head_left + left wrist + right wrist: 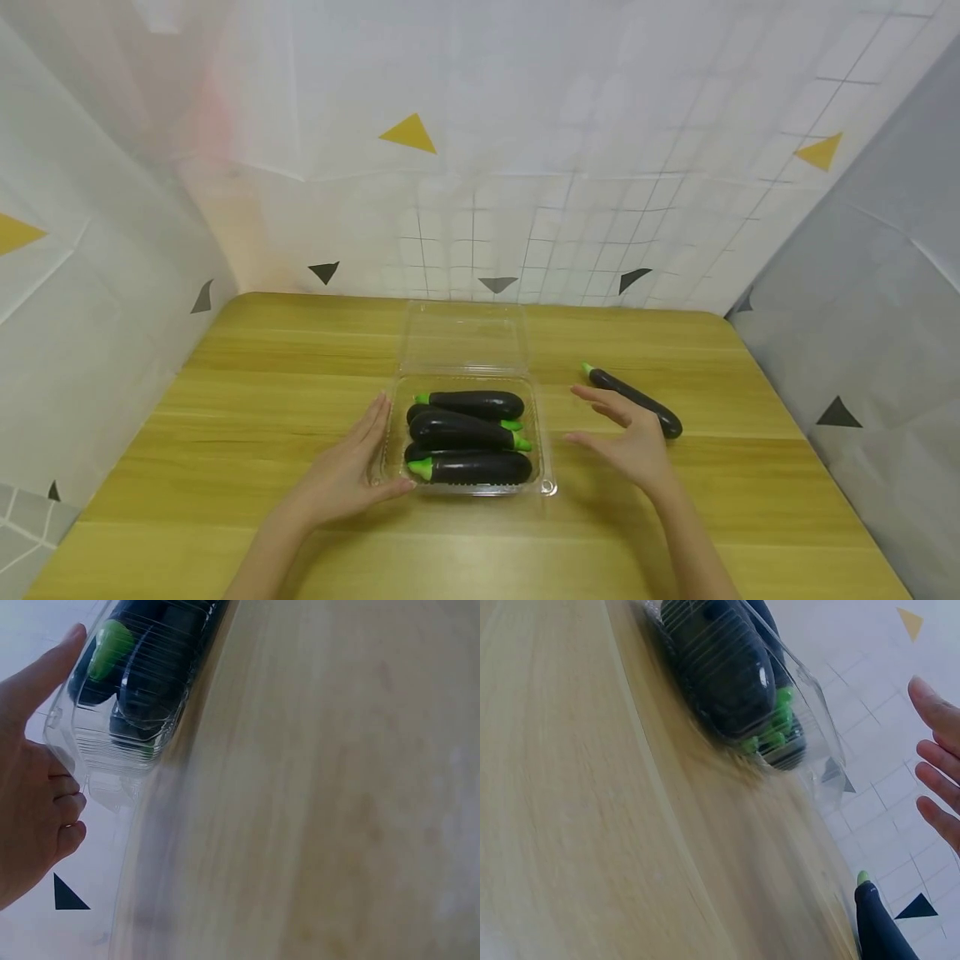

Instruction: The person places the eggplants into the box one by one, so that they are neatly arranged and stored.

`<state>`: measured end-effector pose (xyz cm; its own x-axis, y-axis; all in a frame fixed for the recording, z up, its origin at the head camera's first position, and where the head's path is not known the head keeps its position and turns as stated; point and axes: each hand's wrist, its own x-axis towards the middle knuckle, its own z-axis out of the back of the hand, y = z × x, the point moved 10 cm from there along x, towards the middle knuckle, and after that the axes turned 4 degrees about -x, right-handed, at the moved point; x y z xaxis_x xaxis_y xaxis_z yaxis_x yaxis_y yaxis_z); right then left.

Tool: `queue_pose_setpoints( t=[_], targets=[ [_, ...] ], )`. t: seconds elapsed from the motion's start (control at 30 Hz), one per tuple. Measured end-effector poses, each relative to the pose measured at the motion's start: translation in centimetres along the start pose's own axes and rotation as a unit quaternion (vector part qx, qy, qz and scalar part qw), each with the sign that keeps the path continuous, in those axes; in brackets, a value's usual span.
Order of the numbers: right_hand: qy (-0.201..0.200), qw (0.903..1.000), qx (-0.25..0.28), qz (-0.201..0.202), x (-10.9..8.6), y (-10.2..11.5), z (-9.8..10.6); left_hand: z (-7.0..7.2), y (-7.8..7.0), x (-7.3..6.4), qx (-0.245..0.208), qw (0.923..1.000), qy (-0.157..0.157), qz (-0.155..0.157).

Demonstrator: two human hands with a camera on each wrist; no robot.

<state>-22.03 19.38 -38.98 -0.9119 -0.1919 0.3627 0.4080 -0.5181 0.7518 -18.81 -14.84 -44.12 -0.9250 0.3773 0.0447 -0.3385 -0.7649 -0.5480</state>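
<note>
A clear plastic clamshell container lies on the table with its lid folded back behind it. Several dark eggplants with green stems are stacked inside, some partly covered by others. My left hand rests against the container's left side, fingers extended along the wall and thumb near the front rim. To the right of the container, my right hand hovers with fingers and thumb spread apart, holding nothing. Another eggplant lies on the table just behind the right hand, partly hidden by it.
The wood-patterned table has edges at the back and both sides. White sheeting with triangles and grid lines rises behind it, with more hanging at the left and right.
</note>
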Motion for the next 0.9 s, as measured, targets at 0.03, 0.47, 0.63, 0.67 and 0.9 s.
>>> queue_pose_setpoints(
  t=[0.03,0.47,0.63,0.67,0.9],
  targets=[
    [-0.001,1.0000,-0.004,-0.005,-0.1,-0.1,0.1,0.0,0.0,0.0,0.000,1.0000,0.001,0.000],
    [-0.006,0.9996,0.029,0.006,0.0,1.5,2.0,-0.1,0.0,0.0,0.006,1.0000,-0.002,-0.004],
    [-0.019,0.9997,0.014,0.009,0.1,1.2,2.8,-0.1,0.0,0.0,0.006,1.0000,0.000,-0.003],
    [-0.021,0.9997,0.011,0.009,0.1,0.8,2.9,-0.1,0.0,0.0,0.006,1.0000,0.000,-0.003],
    [-0.032,0.9993,0.019,0.004,0.0,-2.2,3.4,-0.1,0.1,0.0,0.003,1.0000,0.000,-0.002]
  ],
)
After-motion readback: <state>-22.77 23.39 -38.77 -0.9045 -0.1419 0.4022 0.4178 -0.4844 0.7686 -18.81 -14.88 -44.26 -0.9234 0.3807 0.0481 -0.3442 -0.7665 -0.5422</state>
